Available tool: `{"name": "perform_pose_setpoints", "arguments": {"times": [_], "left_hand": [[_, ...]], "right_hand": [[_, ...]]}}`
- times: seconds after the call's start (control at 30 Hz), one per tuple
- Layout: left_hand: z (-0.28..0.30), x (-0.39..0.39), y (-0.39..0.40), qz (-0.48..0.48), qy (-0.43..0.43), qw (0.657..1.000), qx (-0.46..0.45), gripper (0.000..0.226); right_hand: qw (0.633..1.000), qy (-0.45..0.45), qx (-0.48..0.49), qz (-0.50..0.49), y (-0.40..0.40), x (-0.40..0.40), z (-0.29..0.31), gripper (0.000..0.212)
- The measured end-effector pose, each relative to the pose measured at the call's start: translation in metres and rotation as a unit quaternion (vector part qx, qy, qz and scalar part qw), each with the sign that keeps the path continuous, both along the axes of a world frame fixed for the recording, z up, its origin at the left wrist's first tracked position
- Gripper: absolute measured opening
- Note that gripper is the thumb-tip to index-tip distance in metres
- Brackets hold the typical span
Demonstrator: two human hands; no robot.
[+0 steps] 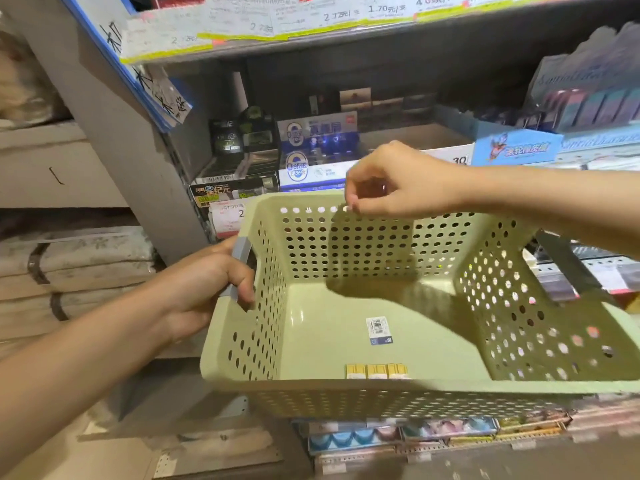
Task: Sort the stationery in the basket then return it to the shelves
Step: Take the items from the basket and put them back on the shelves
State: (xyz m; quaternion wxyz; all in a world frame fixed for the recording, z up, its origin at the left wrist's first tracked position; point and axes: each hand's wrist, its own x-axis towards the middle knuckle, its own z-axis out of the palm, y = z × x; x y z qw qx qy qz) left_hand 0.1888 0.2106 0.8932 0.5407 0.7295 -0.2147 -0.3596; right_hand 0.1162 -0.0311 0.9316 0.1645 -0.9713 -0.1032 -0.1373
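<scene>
Basket (381, 327), pale green, perforated walls, 1 pc, held in front of shelves. Contents: 3 small yellow boxes (376, 371) in a row on the floor by the near wall; 1 barcode sticker (378, 329) mid-floor. Nothing else inside.
L hand (204, 289): fingers curled round grey handle (239, 268) on basket's left side.
R hand (401, 181): above far rim, fingers bunched, tips pinched together; can't tell whether sth small is held. Yellow boxes lie well below and nearer than R hand, apart from both hands.
Behind: shelf (311, 46) w/ price labels (346, 15); boxed stock under it, incl. blue-white box (311, 150), black box (239, 147), light-blue box (512, 147).
</scene>
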Motion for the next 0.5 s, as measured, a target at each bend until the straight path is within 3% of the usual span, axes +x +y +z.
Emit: {"name": "perform_pose_setpoints", "arguments": {"times": [0.13, 0.27, 0.37, 0.5], "left_hand": [[-0.002, -0.004, -0.006, -0.014, 0.009, 1.0, 0.01, 0.058], [-0.002, -0.01, -0.019, -0.021, 0.013, 1.0, 0.016, 0.06], [-0.004, -0.015, -0.029, -0.021, 0.008, 1.0, 0.009, 0.059], [-0.004, -0.02, -0.044, -0.002, 0.012, 1.0, 0.003, 0.061]], "right_hand": [[0.973, 0.208, -0.053, 0.082, 0.009, -0.01, -0.03, 0.009], [0.925, 0.327, -0.124, 0.148, 0.019, -0.014, -0.066, 0.032], [0.897, 0.35, -0.193, 0.191, 0.024, -0.018, -0.09, 0.051], [0.865, 0.316, -0.312, 0.234, 0.017, -0.025, -0.106, 0.056]]}}
